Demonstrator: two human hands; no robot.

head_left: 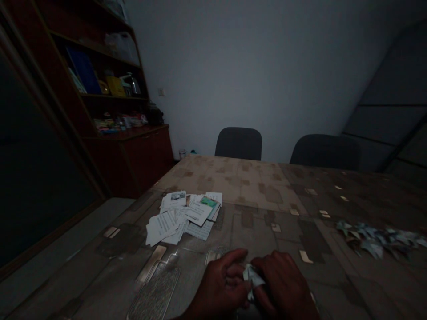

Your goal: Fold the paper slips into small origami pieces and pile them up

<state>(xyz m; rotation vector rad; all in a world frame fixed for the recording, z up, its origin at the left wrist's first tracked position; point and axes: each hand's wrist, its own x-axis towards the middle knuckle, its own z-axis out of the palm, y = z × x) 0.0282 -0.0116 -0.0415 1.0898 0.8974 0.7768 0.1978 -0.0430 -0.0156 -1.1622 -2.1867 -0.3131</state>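
Observation:
Near the front edge of the view, my left hand (222, 282) and my right hand (283, 282) meet over the table. Between their fingers is a small folded piece of paper (255, 278), pale with some greenish print. Both hands are closed on it, the left with curled fingers, the right from above. Part of the paper is hidden behind the fingers. Beyond my left hand lies a loose pile of printed paper sheets (163, 226), some with pictures. Off to the right is a heap of folded paper pieces (373, 244), similar in colour to the one held.
A patterned tablecloth covers the table (220, 178). Two dark chairs, one in the middle (238, 143) and one at right (325, 150), stand at its far side. A reddish-brown cabinet (143, 153) with loaded shelves stands at left. The room is dim.

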